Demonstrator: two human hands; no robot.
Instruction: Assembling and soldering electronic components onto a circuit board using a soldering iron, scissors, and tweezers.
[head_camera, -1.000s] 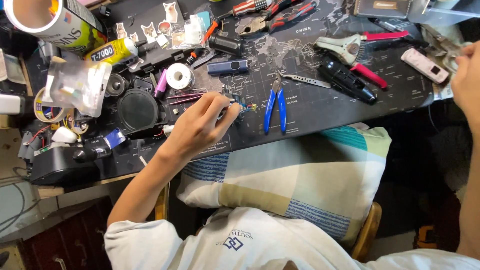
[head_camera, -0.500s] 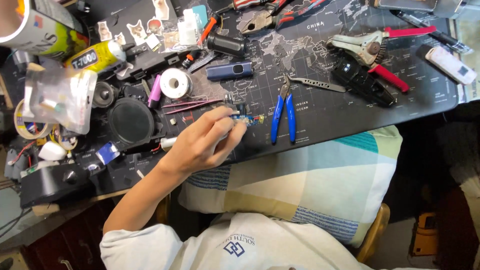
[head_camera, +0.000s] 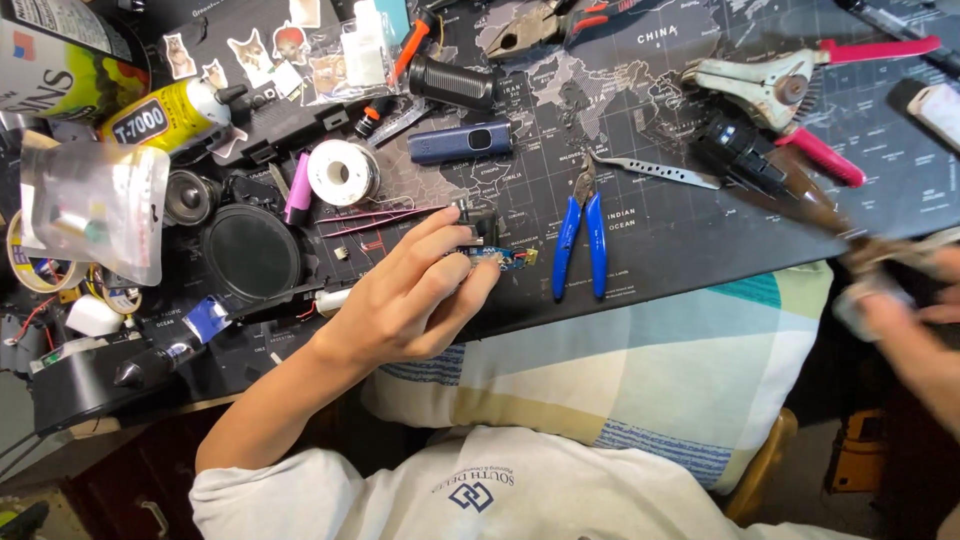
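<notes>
We saw the left hand (head_camera: 405, 305) resting on the near edge of the black desk mat (head_camera: 690, 225), its fingers curled and pinching a small blue circuit board (head_camera: 500, 258). The board lay flat on the mat, sticking out to the right of the fingertips and touching them. The right hand (head_camera: 905, 325) was at the far right of the frame, well apart from the board and blurred; it seemed to be closed around a pale object, with a dark, brown-handled tool (head_camera: 800, 195) stretching from it up to the left, but we could not tell the grip for certain.

Just right of the board lay one pair of blue-handled cutters (head_camera: 580, 235), handles pointing near. Beyond them, farther from us, lay one pair of silver tweezers (head_camera: 655, 170), and just left of the board's far side, one pair of pink tweezers (head_camera: 375, 215). Farther still we counted one dark blue oblong device (head_camera: 460, 142) and one spool of solder (head_camera: 342, 172). Left of the hand sat one round black disc (head_camera: 250, 250) and one small speaker (head_camera: 190, 197). At the far left we counted one yellow glue tube (head_camera: 165, 115) and one clear plastic bag (head_camera: 95, 210). At the far right lay one wire stripper with pink handles (head_camera: 790, 90). Near us, under the forearm, was one checked cushion (head_camera: 620, 380).
</notes>
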